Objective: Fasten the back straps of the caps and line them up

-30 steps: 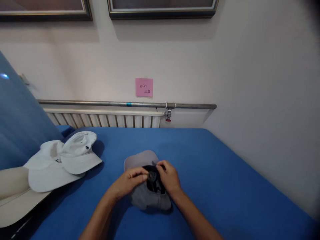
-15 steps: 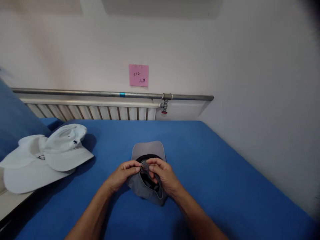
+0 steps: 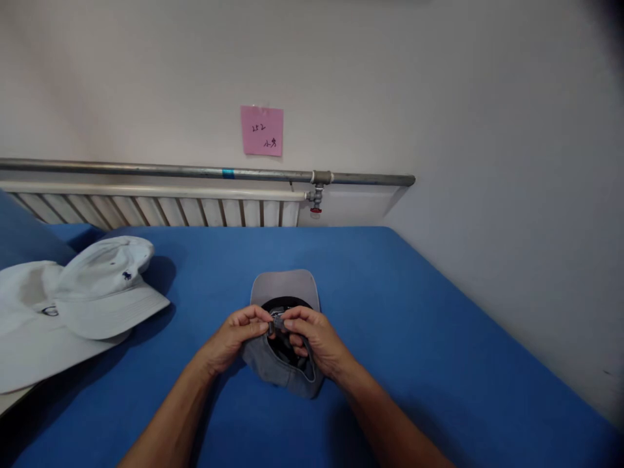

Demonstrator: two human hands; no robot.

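Note:
A grey baseball cap (image 3: pixel 277 370) lies upside down on the blue-covered surface, its lighter brim (image 3: pixel 285 285) toward the wall and its dark inside partly showing. At the back opening, my left hand (image 3: pixel 234 338) pinches one end of the cap's strap (image 3: pixel 272 329), where a small buckle-like piece seems to be. My right hand (image 3: pixel 316 338) pinches the other strap end just beside it, thumb and forefinger together and the other fingers curled beneath. The fingertips of both hands nearly meet. Whether the two ends are joined cannot be made out.
Two white caps (image 3: pixel 112 292) lie overlapping at the left. Behind the blue surface (image 3: pixel 390 312) run a metal pipe (image 3: pixel 185 171) and a white radiator (image 3: pixel 209 211) with a red-handled valve (image 3: pixel 316 209). A pink note (image 3: pixel 262 131) is stuck to the wall.
The view has shifted slightly, so the surroundings sit further left and higher. Both hands still pinch the strap; the fingertips and strap ends have moved only slightly.

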